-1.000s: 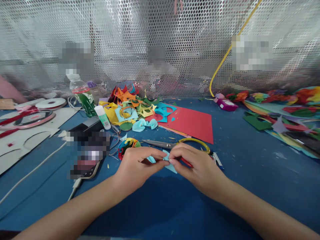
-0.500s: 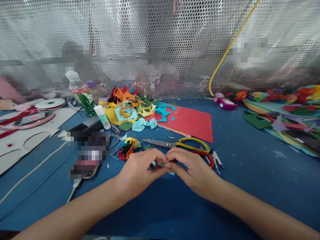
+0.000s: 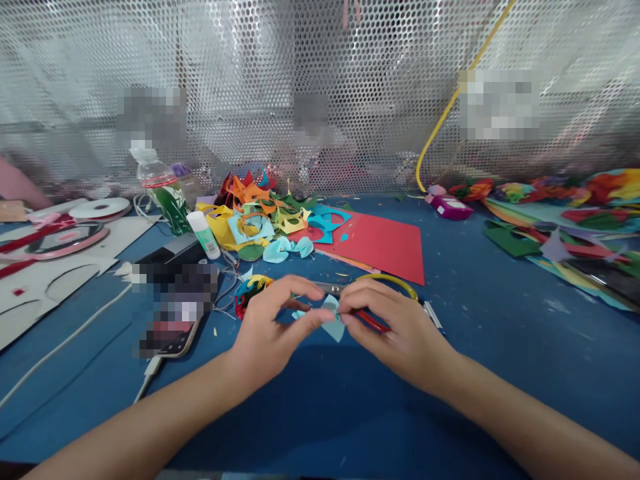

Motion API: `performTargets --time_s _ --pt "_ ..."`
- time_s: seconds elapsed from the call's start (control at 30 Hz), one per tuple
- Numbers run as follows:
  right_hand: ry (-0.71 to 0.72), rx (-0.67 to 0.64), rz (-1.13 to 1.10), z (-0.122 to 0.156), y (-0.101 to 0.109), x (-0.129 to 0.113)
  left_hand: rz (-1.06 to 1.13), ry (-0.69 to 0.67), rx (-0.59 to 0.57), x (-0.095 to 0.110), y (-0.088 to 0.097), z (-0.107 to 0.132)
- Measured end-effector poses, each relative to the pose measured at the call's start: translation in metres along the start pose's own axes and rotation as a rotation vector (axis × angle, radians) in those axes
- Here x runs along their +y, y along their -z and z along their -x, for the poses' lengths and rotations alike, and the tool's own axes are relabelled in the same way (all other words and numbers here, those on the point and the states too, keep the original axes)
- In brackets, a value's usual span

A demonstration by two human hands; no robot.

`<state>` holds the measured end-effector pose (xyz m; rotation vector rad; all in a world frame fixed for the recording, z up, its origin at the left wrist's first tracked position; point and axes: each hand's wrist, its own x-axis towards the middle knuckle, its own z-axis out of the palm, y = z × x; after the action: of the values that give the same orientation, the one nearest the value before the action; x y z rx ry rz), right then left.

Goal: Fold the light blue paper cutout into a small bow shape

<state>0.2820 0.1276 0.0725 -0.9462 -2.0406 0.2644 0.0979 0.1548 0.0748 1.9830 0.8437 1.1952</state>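
Note:
A small folded piece of light blue paper is between my two hands, above the blue table. My right hand pinches its right side between thumb and fingertips. The thumb of my left hand lies against the paper's left part, with the index finger raised apart from it; other fingers are partly hidden behind. Just beyond my hands lie scissors with yellow and red handles, partly covered by my right hand. A multicoloured paper ball sits beyond my left hand.
Cut paper scraps, light blue petal-like pieces and a red sheet lie further back. A glue stick, bottle and phone with a white cable stand or lie left. Coloured paper is at right.
My fingertips, earlier close together, have moved apart, with the left index finger lifted. More of the light blue paper shows now. My right hand covers more of the scissors.

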Motion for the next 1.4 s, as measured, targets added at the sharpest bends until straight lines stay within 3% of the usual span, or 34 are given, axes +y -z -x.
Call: performTargets --time_s 0.13,0.23,0.33,0.57,0.83,0.97,1.17,1.27,1.4 --pt "0.085 0.031 0.054 0.000 0.003 0.001 0.282 0.366 -0.139 0.001 0.000 -0.009" --pt "0.063 0.025 0.089 0.001 0.003 0.003 0.425 0.490 -0.206 0.000 0.000 -0.013" --pt "-0.035 0.020 0.043 0.001 0.001 0.004 0.408 0.478 -0.173 -0.001 0.001 -0.012" --pt "-0.325 0.031 -0.309 -0.001 0.000 0.002 0.388 0.372 -0.108 0.001 -0.001 -0.009" --pt "-0.380 0.073 -0.331 -0.001 -0.002 0.005 0.378 0.392 -0.158 -0.001 -0.002 -0.006" --pt "-0.406 -0.080 -0.354 -0.002 0.002 0.004 0.376 0.470 -0.236 -0.003 -0.001 -0.007" --pt "-0.566 -0.337 -0.400 -0.001 0.000 0.008 0.338 0.681 -0.562 -0.009 0.003 -0.008" --pt "-0.638 -0.514 -0.379 0.002 -0.006 0.011 0.254 0.706 -0.669 -0.013 0.006 -0.008" --pt "-0.567 -0.574 -0.307 0.007 -0.014 0.011 0.131 0.668 -0.716 -0.017 0.004 -0.005"
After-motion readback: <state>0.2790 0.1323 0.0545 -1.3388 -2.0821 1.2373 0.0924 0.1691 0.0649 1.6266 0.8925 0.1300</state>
